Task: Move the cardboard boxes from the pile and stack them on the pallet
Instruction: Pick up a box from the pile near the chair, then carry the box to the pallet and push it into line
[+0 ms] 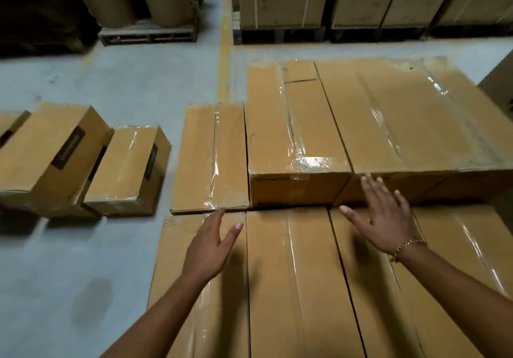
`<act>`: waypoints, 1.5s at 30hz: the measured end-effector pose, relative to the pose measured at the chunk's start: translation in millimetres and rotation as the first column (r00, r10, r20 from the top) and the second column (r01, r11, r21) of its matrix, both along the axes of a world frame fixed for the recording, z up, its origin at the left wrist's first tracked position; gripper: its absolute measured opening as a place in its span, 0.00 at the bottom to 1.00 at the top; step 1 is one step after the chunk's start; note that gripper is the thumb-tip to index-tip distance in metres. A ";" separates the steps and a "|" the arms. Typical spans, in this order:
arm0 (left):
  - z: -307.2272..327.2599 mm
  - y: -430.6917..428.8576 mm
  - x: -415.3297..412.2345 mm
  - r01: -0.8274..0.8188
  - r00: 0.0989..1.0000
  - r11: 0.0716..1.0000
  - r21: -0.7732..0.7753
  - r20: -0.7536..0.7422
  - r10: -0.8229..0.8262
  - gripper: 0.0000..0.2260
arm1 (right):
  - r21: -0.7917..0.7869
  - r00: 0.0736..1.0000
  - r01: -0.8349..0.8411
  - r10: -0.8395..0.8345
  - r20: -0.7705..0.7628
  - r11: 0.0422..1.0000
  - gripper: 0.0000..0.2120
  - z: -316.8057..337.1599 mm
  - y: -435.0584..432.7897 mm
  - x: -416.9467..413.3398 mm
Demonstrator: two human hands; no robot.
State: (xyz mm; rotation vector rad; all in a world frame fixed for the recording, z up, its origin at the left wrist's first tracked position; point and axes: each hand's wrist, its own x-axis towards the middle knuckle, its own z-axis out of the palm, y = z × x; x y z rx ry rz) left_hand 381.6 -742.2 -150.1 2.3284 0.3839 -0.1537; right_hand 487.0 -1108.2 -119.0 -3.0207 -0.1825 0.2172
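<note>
Task item: raised box (294,135), at the near-left corner of the stack's upper tier. I judge it to be the one I am reaching for.
Long axis: runs straight away from me. The short printed end faces me and the taped top faces up.
Neighbours: a lower narrow box (211,157) sits against its left side on the same heading. The near layer (288,274) under my arms lies in parallel strips that also point away.
Left hand (212,242): fingers straight and spread, holding nothing. It is over the far-left edge of the near layer, with the fingertips at the narrow box's near edge.
Right hand (384,213): spread flat, holding nothing, bracelet (409,246) at the wrist. The fingertips are at the near end face of the box just right of the raised one; I cannot tell whether they touch.
Reason for posture: my judgement is that the hands are set wide, one to each side of the raised box's near end, to square it up or take it by both flanks.
Pile: loose boxes (47,149) on the floor (83,80) to the left, well apart from the stack. They are tilted and lean on one another, with the labelled sides turned right.
Pallet: hidden beneath the stack; not confirmed.
</note>
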 end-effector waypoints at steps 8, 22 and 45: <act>164.1 15.7 -39.8 0.097 0.989 0.958 0.270 0.085 -0.124 0.33 | 0.183 0.988 0.036 -0.007 -0.155 0.982 0.48 132.9 39.5 -67.1; 371.7 30.8 -229.3 -0.121 0.978 0.888 0.443 0.209 0.028 0.35 | 0.279 0.901 -0.396 0.429 -0.066 0.875 0.42 332.2 89.6 -178.3; 360.0 345.4 -443.4 -0.478 0.877 0.823 0.308 0.216 0.429 0.32 | 0.443 0.697 -0.589 0.702 -0.144 0.676 0.40 310.1 467.7 -281.2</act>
